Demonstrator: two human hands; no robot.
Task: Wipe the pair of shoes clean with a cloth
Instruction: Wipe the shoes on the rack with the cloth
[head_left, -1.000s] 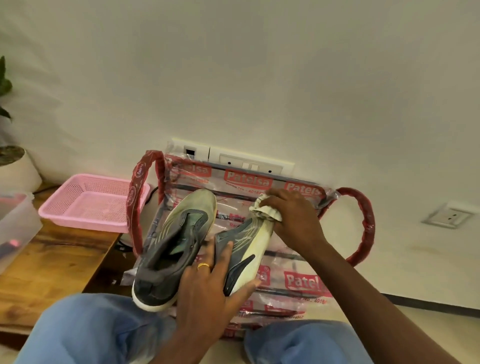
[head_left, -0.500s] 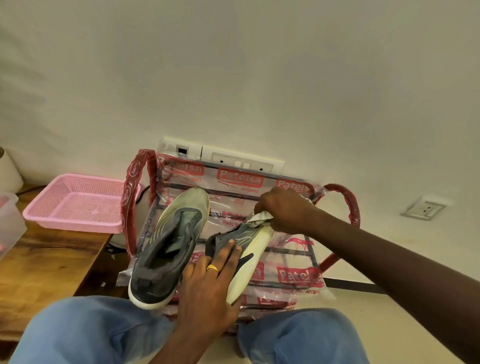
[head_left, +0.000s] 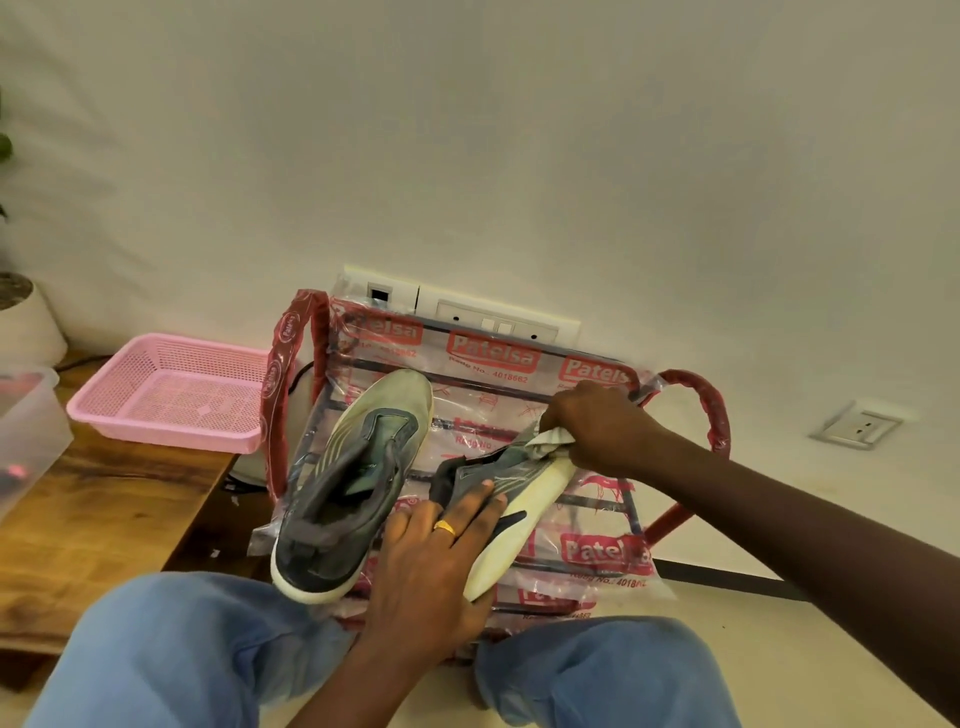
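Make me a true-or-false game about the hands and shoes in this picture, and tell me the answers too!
1. The right hand holds a cloth against the toe end of a shoe. True.
2. The left hand grips that same shoe. True.
3. The other shoe is on somebody's foot. False: no foot is in it; it rests on the plastic-wrapped red frame.
4. The basket on the wooden table is green. False: it is pink.
5. The left hand wears a gold ring. True.
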